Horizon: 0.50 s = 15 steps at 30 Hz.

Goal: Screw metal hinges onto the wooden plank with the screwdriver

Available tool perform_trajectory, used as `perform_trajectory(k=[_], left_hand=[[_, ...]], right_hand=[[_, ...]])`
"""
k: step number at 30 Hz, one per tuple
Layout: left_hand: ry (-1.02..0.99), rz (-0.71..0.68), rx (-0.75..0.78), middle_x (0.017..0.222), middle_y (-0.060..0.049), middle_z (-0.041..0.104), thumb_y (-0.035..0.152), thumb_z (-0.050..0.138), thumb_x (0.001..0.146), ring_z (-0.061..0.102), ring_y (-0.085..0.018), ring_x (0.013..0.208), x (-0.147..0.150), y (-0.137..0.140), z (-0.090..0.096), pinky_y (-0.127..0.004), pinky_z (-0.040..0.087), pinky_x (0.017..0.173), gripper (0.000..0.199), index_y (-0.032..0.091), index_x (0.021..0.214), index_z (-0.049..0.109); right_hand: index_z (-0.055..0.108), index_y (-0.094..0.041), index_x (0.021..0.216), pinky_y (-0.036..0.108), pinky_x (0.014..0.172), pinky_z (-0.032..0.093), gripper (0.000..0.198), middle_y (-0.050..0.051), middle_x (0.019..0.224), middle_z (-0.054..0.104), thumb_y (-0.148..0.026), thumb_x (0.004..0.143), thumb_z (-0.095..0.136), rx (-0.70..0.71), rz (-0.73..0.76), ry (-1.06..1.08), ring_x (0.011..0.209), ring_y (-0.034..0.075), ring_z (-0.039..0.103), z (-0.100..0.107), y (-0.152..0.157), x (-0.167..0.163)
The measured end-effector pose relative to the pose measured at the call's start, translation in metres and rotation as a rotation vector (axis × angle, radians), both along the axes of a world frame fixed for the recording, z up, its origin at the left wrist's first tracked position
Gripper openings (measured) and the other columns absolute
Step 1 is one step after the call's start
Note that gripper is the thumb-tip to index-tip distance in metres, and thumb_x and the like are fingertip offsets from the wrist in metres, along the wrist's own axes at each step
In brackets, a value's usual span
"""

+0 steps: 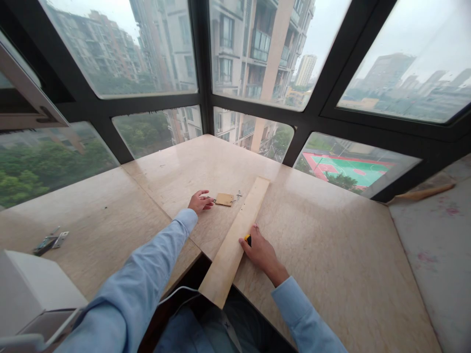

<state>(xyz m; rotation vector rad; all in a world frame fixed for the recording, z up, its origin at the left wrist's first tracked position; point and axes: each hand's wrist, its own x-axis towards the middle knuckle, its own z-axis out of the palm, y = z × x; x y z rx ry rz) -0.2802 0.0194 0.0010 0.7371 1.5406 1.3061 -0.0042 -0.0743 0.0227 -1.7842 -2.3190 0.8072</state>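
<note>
Head view: wooden board (237, 234) on the counter (324, 245), right hand (262, 251) nearer

The board's long axis runs from beyond the counter's near edge, away and to the right. The right hand is at its right edge, fingers curled on a yellow-and-black object (248, 240). The left hand (199, 202) is left of the board, apart from it; a small wooden block (224, 199) lies just right of its fingertips. Whether those fingers grip the metal piece (214, 200) cannot be told.

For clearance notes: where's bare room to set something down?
Beige marbled countertop is bare between the right hand and white floral wall, and between the blue left sleeve and silver metal hardware. Crowded: around the tan wooden block, silver screws and long pale wooden board.
</note>
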Motion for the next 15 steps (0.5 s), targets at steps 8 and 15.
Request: perform_trajectory(k=[8,15], left_hand=[[0.112,-0.107,0.063,0.064,-0.004,0.069,0.014,0.090,0.050,0.066,-0.016,0.061,0.0019,0.0041,0.0045,-0.030,0.058,0.065,0.038,0.011,0.079,0.066],[0.305,-0.026,0.082,0.054,0.001,0.061,0.018,0.084,0.058,0.059,-0.013,0.054,-0.0028,0.0081,-0.0009,-0.023,0.051,0.055,0.018,0.016,0.067,0.068]], right_hand=[[0.032,0.000,0.148,0.037,0.103,0.044,0.068,0.024,0.158,0.031,-0.041,0.095,0.046,-0.004,-0.006,0.008,0.137,0.033,0.047,-0.0008,0.0008,0.0000],[0.032,-0.006,0.150,0.038,0.103,0.043,0.067,0.023,0.159,0.030,-0.042,0.096,0.046,-0.024,-0.004,0.002,0.137,0.032,0.047,-0.0043,0.0033,0.0003]])
